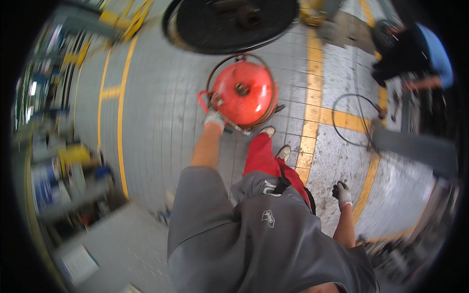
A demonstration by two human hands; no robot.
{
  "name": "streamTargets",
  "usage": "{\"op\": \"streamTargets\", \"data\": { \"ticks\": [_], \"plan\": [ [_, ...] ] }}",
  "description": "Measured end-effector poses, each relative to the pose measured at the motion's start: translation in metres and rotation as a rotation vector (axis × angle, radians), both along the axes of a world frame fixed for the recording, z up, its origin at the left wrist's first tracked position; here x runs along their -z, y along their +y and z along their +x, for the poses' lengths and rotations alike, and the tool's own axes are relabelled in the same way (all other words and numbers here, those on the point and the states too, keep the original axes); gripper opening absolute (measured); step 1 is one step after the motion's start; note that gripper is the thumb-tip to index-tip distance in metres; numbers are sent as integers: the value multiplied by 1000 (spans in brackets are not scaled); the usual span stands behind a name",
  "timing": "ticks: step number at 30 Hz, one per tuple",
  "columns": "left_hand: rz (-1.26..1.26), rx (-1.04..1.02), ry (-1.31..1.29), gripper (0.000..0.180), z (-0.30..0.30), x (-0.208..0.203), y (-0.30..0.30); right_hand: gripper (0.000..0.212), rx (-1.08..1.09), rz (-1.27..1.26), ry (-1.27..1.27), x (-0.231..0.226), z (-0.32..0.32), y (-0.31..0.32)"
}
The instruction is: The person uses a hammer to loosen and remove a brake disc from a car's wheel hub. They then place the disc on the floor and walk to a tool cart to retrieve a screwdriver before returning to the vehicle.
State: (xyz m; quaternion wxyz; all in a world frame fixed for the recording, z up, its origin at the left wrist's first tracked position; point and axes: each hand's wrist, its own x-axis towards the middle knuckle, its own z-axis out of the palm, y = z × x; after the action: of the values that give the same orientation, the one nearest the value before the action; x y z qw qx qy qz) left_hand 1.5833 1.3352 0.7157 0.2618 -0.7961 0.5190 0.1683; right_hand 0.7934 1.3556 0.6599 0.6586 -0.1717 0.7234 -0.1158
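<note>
A round red tank (244, 93) stands on the floor in front of me, with a dark fitting at its top centre and a hose and frame around its rim. My left hand (214, 118), in a pale glove, is closed around the near left edge of the tank's frame, just below a red loop handle (202, 100). Exactly which bar it grips is hidden. Beyond the tank is a wide black round pan (220, 29), blurred, with a tube-like part in its middle. My right hand (343, 193), in a grey glove with black fingers, hangs at my right side, fingers loosely bent, nothing visible in it.
Yellow lines (312, 97) cross the grey tiled floor. On the right are a black hose loop (337, 117), a grey lift arm (415, 149) and a bending co-worker in blue (437, 58). A cluttered workbench (73, 195) stands at left, yellow lift parts (129, 22) at far left.
</note>
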Motion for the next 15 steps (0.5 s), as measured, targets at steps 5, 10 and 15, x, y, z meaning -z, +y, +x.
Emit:
{"op": "streamTargets", "data": {
  "ticks": [5, 10, 15],
  "plan": [
    [155, -8, -191, 40, -22, -67, 76, 25, -120, 208, 131, -3, -80, -20],
    [186, -378, -363, 54, -159, -101, 106, 27, -328, 288, 27, -6, -139, -132],
    [-58, -865, -98, 52, -152, -107, 138, 25, -532, 19, -93, -58, -39, -248]
  ]
}}
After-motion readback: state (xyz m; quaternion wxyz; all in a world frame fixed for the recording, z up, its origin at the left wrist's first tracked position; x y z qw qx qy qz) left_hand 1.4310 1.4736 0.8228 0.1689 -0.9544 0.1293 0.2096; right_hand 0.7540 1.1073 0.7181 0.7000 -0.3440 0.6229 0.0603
